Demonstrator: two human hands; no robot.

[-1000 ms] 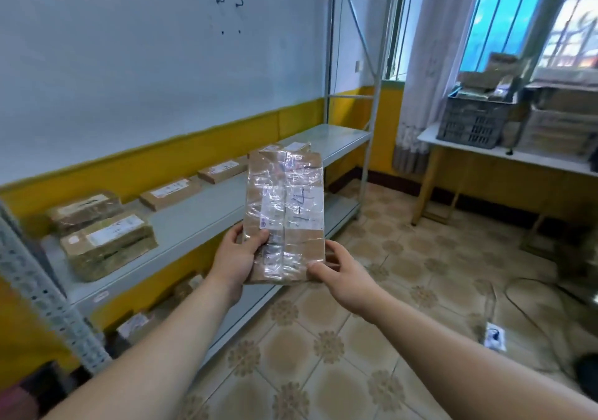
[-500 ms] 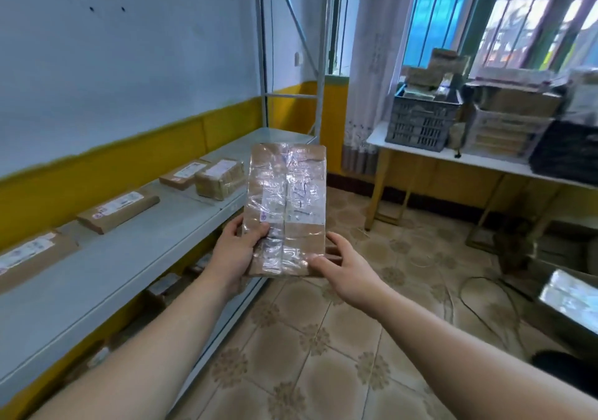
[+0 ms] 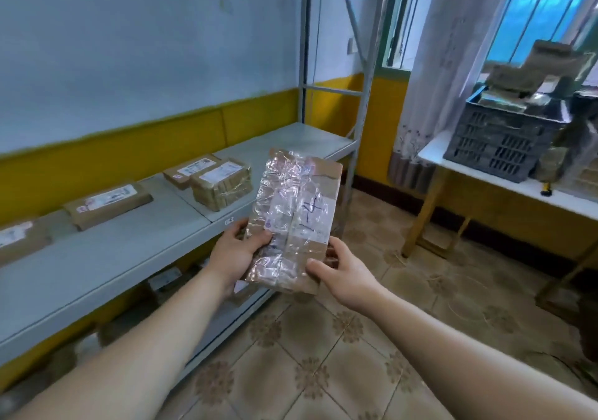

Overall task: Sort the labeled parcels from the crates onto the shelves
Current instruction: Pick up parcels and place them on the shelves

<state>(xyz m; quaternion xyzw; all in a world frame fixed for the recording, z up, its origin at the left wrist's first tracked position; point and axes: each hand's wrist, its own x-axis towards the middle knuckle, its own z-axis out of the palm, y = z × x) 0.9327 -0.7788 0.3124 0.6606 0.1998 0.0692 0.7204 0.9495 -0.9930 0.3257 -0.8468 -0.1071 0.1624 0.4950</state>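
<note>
The parcel (image 3: 294, 222) has tipped since half a second ago. It stood upright then; now its top leans to the right, and it is carried further along the shelf (image 3: 129, 257), toward the far end. The view has swung too, so the grey crate (image 3: 498, 147) on the white table (image 3: 485, 176) at the right looms larger.

Both hands grip the parcel by its lower end. The left hand (image 3: 238, 251) has its thumb across the taped front and its fingers behind. The right hand (image 3: 339, 270) pinches the lower right corner. The parcel hangs in the air just off the shelf's front edge, touching nothing but the hands. Its white label (image 3: 310, 215) faces the camera with a blue handwritten mark that is too glossy under the tape to read surely.

Three labelled boxes (image 3: 223, 181) lie on the shelf to the left, and bare shelf lies far of them. This looks like label-checking on the walk to a slot, with placing not yet begun.
</note>
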